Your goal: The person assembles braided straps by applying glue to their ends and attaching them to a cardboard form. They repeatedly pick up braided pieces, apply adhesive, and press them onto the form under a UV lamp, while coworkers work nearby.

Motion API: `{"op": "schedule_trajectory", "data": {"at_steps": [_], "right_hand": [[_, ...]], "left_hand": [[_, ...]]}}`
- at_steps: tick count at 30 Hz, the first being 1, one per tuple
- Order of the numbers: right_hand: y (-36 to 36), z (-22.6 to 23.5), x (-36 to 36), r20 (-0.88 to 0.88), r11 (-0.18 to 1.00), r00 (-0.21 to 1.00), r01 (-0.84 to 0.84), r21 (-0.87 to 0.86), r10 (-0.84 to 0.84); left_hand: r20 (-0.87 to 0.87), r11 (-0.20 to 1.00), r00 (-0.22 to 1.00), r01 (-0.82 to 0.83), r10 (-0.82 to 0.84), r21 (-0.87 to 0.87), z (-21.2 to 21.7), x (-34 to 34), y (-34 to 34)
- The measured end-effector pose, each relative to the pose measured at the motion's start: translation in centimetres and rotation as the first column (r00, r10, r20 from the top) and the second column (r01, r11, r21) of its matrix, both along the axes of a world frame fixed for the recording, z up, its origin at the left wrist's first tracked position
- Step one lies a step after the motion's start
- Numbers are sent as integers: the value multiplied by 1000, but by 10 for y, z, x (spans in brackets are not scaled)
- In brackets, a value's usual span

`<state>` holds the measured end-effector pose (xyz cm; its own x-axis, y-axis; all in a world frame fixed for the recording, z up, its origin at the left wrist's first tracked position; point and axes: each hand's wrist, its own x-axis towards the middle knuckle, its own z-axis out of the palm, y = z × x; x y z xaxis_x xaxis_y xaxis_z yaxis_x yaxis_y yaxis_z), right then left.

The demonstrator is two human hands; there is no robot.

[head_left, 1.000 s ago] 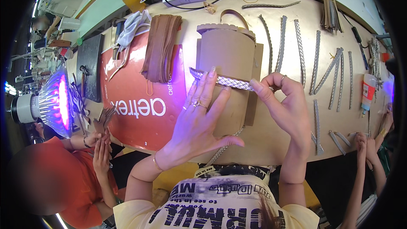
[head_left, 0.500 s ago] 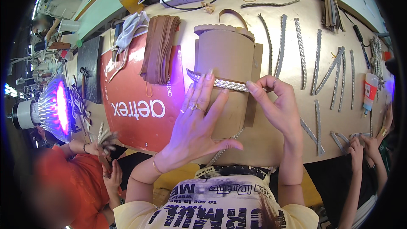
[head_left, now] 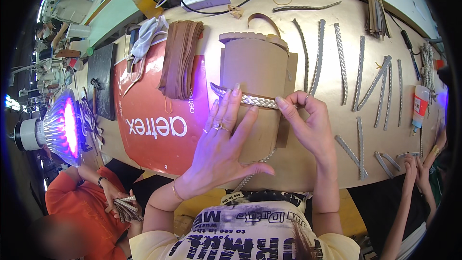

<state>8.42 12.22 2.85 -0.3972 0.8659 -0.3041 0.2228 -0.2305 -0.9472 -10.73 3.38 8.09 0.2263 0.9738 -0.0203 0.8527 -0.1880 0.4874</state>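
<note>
Glossy silv. braid on curved brn form

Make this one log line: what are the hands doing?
left hand: spread over silver braid | right hand: pinching silver braid's right part | silver braid: lying across tan rounded form

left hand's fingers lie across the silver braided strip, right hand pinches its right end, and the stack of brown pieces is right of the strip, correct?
Wrong side: in the head view, the stack of brown pieces lies left of the silver braided strip. The left hand and right hand are as you say.
</note>
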Motion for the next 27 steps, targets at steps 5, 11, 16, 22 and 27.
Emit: {"op": "schedule_trajectory", "data": {"at_steps": [5,11,16,22,27], "right_hand": [[-3,-12,-6,-63,996,996,71,62,-67],[-7,-16,-8,-69,995,993,95,-12,-95],[-8,-17,-9,-56,989,990,124,-81,-129],[-11,-20,-2,-186,956,963,145,-257,-196],[-14,-23,1,-239,952,947,146,-268,-213]], "left_hand": [[-6,1000,1000,0,0,-6,0,0,0],[-8,1000,1000,2,-2,-2,-1,-1,0],[-4,1000,1000,-4,4,2,-1,0,0],[-4,999,1000,-18,18,45,-2,3,0],[-23,1000,1000,-2,2,31,-2,2,-1]]}}
